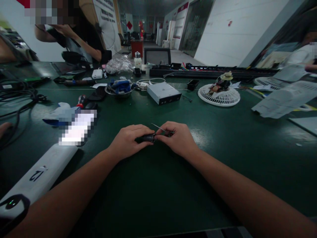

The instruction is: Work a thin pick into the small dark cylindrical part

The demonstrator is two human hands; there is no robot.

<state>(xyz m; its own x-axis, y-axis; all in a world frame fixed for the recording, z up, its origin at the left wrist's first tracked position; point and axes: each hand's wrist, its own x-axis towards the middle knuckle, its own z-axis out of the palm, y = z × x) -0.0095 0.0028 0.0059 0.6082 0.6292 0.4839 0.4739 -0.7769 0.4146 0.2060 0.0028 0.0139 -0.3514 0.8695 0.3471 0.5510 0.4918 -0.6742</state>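
Seemed to need the dark cylinder point(148, 138) gripped steadily mid-frame in the curled left hand point(127, 140), slim rod point(158, 127) tucked clear within the pinched right hand point(179, 138).

One short marking legible, the rest blurred

A black marking that looks like "12" point(38, 175), its first character possibly a letter, stands on the long white device point(53, 168) at the left, turned away from upright. Dark lines of characters run across the white wall panel point(106, 10) at the upper left, too blurred to read. The red diamond sign point(129, 25) and the red-topped wall board point(182, 12) farther back are too small to make out, as is the pale label point(7, 86) at the far left.
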